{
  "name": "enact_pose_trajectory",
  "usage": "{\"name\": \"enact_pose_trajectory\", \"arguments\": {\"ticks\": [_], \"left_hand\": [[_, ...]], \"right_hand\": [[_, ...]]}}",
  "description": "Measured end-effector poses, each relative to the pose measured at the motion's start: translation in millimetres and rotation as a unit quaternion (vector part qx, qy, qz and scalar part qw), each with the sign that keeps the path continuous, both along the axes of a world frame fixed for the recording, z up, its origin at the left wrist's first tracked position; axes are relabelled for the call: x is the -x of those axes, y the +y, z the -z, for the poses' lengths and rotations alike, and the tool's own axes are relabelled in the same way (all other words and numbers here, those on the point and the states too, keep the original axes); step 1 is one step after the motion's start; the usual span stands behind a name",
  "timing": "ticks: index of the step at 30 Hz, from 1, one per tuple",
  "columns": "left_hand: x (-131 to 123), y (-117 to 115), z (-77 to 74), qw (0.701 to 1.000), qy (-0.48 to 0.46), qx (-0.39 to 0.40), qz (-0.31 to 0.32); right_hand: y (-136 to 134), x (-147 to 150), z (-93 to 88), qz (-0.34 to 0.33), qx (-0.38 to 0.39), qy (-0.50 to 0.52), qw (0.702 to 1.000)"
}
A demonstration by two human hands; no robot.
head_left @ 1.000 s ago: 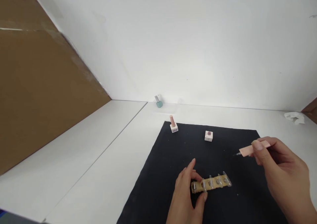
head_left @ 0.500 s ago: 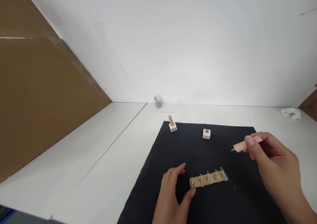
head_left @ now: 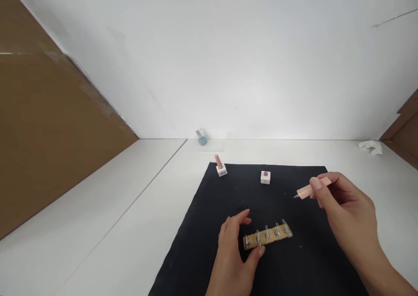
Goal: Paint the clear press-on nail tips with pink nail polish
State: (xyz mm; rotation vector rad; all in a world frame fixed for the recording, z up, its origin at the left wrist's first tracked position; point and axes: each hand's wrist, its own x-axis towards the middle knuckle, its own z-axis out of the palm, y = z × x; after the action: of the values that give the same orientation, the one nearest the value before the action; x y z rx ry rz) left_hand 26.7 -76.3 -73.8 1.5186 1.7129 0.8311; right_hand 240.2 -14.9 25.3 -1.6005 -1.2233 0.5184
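"Where are your hands?"

"My left hand (head_left: 232, 254) is nearest, spread open around the left end of a tan strip of clear nail tips (head_left: 267, 237), on the near half of the black mat (head_left: 191, 248). I can't tell whether a fingertip touches it."

"And the right?"

"My right hand (head_left: 346, 204) pinches a pink-handled fine brush (head_left: 307, 191), raised, I'd judge, to keep its thin tip off the mat."

"Further off?"

"Along the mat's far edge stand a white cube with a pink peg (head_left: 221, 169) and a white cube with a dark ring (head_left: 265, 177). Beyond, a teal nail polish bottle (head_left: 202, 140) sits at the white table's (head_left: 130, 209) back edge."
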Motion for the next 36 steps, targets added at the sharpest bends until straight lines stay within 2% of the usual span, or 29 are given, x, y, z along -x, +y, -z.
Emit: {"name": "enact_pose_trajectory", "arguments": {"ticks": [3,8,16,25,31,36], "left_hand": [[-7,2,3.1,0.999,-0.018,-0.034,0.005],[-16,5,9.7,0.995,-0.015,-0.095,-0.031],[-17,7,14.8,0.987,0.017,-0.157,-0.018],[-24,1,15.5,0.984,0.046,-0.172,-0.025],[-25,1,19.1,0.983,0.031,-0.18,-0.022],[-24,3,15.5,0.983,0.003,-0.183,-0.034]], "right_hand": [[1,0,1.0,0.004,-0.008,0.0,1.0],[3,-4,5.5,-0.023,-0.024,-0.009,0.999],[4,-6,9.7,-0.023,-0.024,-0.018,0.999],[-1,2,-3.0,-0.012,0.017,0.011,1.0],[3,-6,6.3,-0.017,0.005,0.013,1.0],[4,-7,9.0,-0.026,-0.001,0.014,1.0]]}}
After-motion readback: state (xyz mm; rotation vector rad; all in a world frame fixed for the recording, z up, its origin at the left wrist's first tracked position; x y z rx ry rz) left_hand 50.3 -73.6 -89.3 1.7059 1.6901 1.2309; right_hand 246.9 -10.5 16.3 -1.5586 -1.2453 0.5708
